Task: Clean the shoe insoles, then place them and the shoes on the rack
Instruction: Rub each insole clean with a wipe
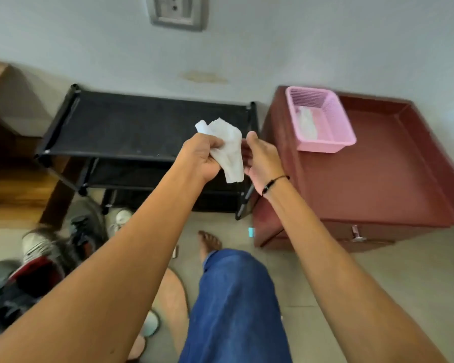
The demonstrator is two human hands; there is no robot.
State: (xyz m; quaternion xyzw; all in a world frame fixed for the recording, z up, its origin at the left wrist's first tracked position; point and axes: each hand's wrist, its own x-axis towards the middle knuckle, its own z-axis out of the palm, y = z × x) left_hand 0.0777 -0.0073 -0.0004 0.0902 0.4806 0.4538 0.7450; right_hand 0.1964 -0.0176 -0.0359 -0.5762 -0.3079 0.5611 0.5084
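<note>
Left hand point(201, 155) gripping a crumpled white wipe point(227, 150) in curled fingers at centre frame, above the black shoe rack point(142, 127); right hand point(260, 159) just beside the wipe at 3 o'clock, fingers relaxed and open. Shoes point(37, 260) heaped on the floor at 8 o'clock, blurred. Pink basket point(323, 119) on a maroon cabinet point(378, 166) at 2 o'clock.

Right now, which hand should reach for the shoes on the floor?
Right hand: it's open and holds nothing, though the shoes lie on the left. Left hand grips the white wipe.
</note>
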